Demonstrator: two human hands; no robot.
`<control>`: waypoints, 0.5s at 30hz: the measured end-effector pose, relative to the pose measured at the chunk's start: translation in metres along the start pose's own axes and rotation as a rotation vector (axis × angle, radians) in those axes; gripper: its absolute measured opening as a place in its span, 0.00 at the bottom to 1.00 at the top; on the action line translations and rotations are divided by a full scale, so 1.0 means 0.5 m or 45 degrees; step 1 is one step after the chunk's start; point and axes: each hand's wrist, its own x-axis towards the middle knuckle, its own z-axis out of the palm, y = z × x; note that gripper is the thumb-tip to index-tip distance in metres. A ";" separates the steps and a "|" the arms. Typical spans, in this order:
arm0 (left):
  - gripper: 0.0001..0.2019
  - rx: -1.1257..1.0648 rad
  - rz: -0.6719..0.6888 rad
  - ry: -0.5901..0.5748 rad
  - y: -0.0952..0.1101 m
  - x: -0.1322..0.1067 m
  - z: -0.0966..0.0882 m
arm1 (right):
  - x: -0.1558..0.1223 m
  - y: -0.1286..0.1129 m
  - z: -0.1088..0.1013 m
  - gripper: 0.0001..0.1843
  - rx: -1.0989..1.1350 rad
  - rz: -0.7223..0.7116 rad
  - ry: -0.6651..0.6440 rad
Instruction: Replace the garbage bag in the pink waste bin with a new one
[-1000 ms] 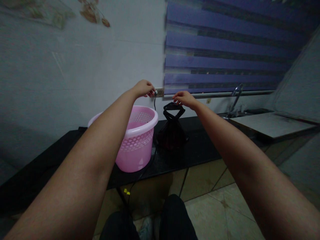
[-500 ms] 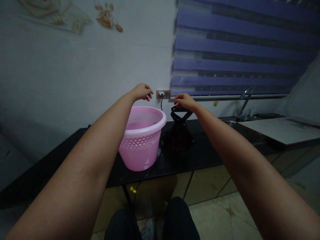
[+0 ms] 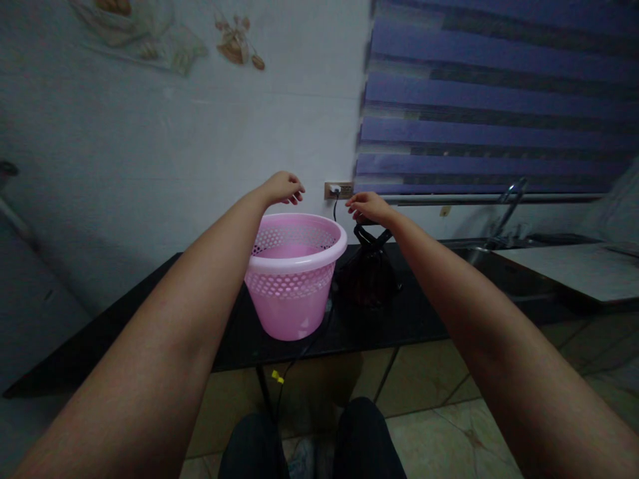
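Observation:
My left hand [image 3: 283, 188] hovers above the far rim of a pink perforated plastic basket [image 3: 294, 283], fingers loosely curved and holding nothing. A short way to its right is a wall socket [image 3: 338, 190] with a white plug in it. A black cord [image 3: 334, 208] drops from the plug behind the basket. My right hand [image 3: 369, 207] floats just over the knotted handles of a black plastic bag [image 3: 368, 273], fingers stretched to the left, gripping nothing. Basket and bag stand side by side on a black countertop [image 3: 414, 319].
The cord hangs over the counter's front edge with a yellow tag [image 3: 277, 378] on it. A tap [image 3: 510, 199] and sink lie at the right, beside a pale board [image 3: 574, 266]. A purple blind [image 3: 499, 106] covers the window. My knees [image 3: 319, 439] show below, over a tiled floor.
My left hand has drawn back from the plug at the socket. My right hand has come off the bag's handles. The view has swung left.

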 end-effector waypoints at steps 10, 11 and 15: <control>0.07 0.008 -0.037 0.026 -0.027 -0.016 -0.025 | 0.008 -0.013 0.028 0.08 -0.003 -0.019 -0.052; 0.07 0.009 -0.039 0.032 -0.030 -0.018 -0.028 | 0.012 -0.011 0.030 0.08 -0.017 -0.020 -0.060; 0.08 0.013 -0.043 0.040 -0.044 -0.023 -0.040 | 0.030 0.000 0.036 0.08 -0.133 -0.005 -0.125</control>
